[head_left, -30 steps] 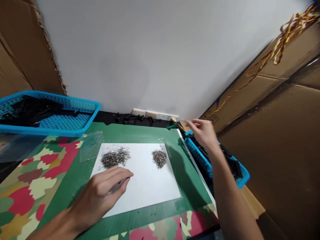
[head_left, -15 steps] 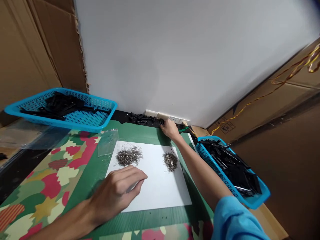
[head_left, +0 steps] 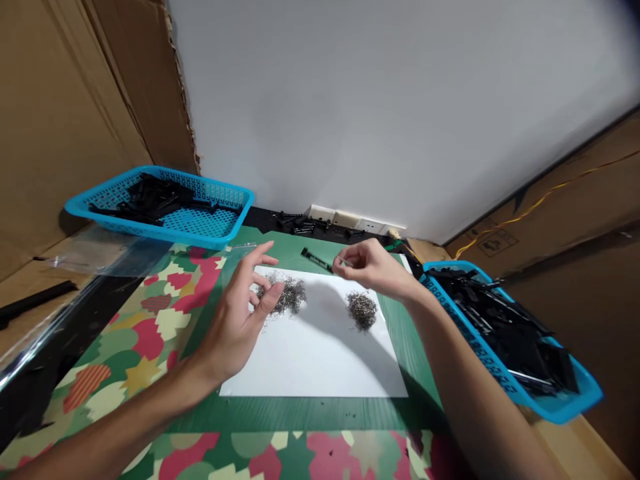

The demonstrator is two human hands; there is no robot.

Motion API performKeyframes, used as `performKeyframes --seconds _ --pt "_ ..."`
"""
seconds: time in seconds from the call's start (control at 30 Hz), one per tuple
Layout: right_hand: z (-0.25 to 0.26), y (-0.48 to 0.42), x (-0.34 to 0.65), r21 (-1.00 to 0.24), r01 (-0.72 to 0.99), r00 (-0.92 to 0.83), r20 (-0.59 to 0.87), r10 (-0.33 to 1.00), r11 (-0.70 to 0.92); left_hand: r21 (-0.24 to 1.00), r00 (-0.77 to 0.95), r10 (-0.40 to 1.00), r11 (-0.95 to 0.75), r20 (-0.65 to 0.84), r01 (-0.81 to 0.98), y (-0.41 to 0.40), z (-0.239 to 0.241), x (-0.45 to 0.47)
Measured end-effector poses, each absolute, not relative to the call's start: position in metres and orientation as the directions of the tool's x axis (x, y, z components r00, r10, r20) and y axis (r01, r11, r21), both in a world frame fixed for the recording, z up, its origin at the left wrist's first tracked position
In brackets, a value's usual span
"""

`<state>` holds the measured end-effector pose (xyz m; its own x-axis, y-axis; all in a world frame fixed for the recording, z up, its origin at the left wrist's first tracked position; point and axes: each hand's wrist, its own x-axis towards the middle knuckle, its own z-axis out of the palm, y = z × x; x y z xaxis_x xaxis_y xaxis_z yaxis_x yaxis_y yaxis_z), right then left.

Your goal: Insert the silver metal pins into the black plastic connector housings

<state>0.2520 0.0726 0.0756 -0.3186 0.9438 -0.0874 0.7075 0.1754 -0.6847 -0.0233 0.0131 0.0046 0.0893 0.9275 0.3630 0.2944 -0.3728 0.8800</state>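
My right hand hovers over the far edge of the white sheet, its fingers pinched on a slim black plastic piece that points left. My left hand is raised over the sheet's left side with fingers spread, thumb and fingertips close to the larger pile of small metal parts. Whether anything sits between those fingers I cannot make out. A smaller pile of metal parts lies to the right, just below my right wrist.
A blue basket of black pieces stands at the back left, another blue basket of black pieces at the right. Loose black pieces lie along the wall. A clear plastic bag lies left. Cardboard boxes flank the green mat.
My right hand came back from the black pieces by the wall with one black piece pinched in it. My left hand lifted off the sheet and spread its fingers near the larger pile.
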Motion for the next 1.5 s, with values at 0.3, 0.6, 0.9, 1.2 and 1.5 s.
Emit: performKeyframes --seconds 0.3,0.6,0.9,1.2,1.5 --pt "0.055 0.025 0.232 -0.877 0.472 -0.499 -0.176 0.848 0.096 0.929 0.410 0.886 -0.316 0.217 0.191 0.001 0.009 -0.022" --pt "0.027 0.021 0.208 -0.750 0.641 -0.308 -0.059 0.950 0.161 0.900 0.015 0.925 -0.373 0.380 0.225 0.013 -0.003 -0.022" --pt "0.013 0.011 0.185 -0.665 0.709 -0.355 -0.052 0.933 0.233 0.896 -0.004 0.914 -0.396 0.405 0.203 0.019 0.001 -0.020" --pt "0.003 0.008 0.188 -0.589 0.743 -0.441 -0.072 0.894 0.319 0.919 0.028 0.932 -0.361 0.362 0.157 0.020 -0.002 -0.019" --pt "0.025 -0.005 0.202 -0.970 0.219 -0.373 0.018 0.928 0.107 0.947 0.181 0.939 -0.309 0.291 0.082 0.018 -0.006 -0.017"
